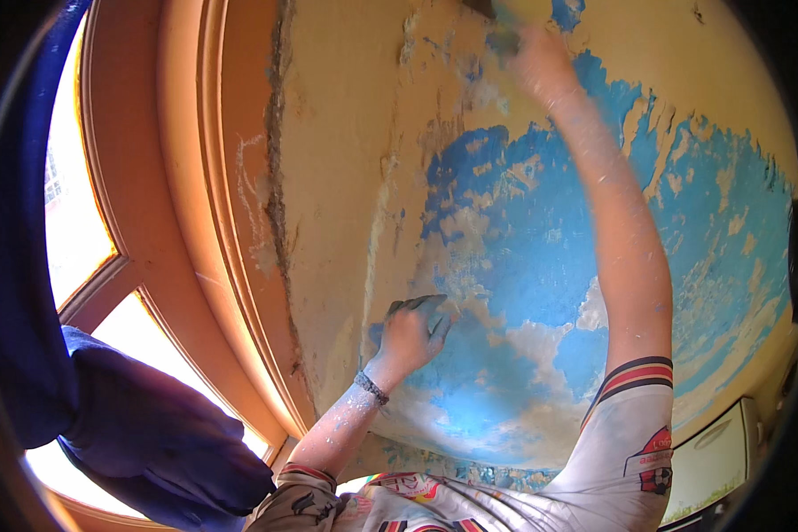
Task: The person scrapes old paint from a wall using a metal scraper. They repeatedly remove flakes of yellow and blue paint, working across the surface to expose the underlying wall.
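My right hand (545,70), raised high at the top of the view, is shut around a blurred hand tool (503,32) that looks like a scraper. Its dark end is cut by the picture's upper edge. Before me is a wall with yellowish paint (346,133) and large exposed patches of blue (538,206), ragged along their edges. Lower down, my left hand (409,336) is held at the wall with thumb and fingers apart, nothing in it. Grey dust coats its fingers, and whether they touch the wall I cannot tell. White flecks dot both forearms.
An orange-brown wooden window frame (173,219) with bright panes runs down the left. Dark blue cloth (153,425) hangs before it. A cracked seam (276,166) separates frame and wall. At the lower right stands a pale panelled object (711,459), partly cut off.
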{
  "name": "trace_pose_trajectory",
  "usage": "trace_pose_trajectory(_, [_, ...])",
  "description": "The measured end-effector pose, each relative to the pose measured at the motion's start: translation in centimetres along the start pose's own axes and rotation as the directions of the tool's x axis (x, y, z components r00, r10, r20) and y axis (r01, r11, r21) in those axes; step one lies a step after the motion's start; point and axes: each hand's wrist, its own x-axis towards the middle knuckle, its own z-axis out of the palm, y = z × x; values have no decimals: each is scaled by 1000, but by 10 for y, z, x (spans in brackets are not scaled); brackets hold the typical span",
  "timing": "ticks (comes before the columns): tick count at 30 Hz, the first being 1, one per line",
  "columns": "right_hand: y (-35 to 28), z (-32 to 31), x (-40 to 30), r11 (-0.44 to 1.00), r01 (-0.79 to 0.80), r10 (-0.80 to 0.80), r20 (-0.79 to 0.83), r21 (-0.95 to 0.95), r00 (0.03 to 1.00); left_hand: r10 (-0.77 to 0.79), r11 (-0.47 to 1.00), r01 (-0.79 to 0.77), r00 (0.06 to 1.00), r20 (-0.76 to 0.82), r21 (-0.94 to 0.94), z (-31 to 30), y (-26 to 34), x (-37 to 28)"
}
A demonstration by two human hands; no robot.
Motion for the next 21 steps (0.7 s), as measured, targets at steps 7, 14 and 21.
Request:
trace_pose_trajectory(7, [-52,61,-226,989,125,-143,668,76,730,-251,964,248,968,-13,-98,-16,5,-29])
trace_pose_trajectory(14, [-49,50,-269,836,-350,141,451,422,881,-257,966,251,935,-242,-56,-61,28,14])
trace_pose_trajectory(21, [-45,52,-330,612,-510,308,412,605,857,222,960,-74,789,-573,271,-85,54,157])
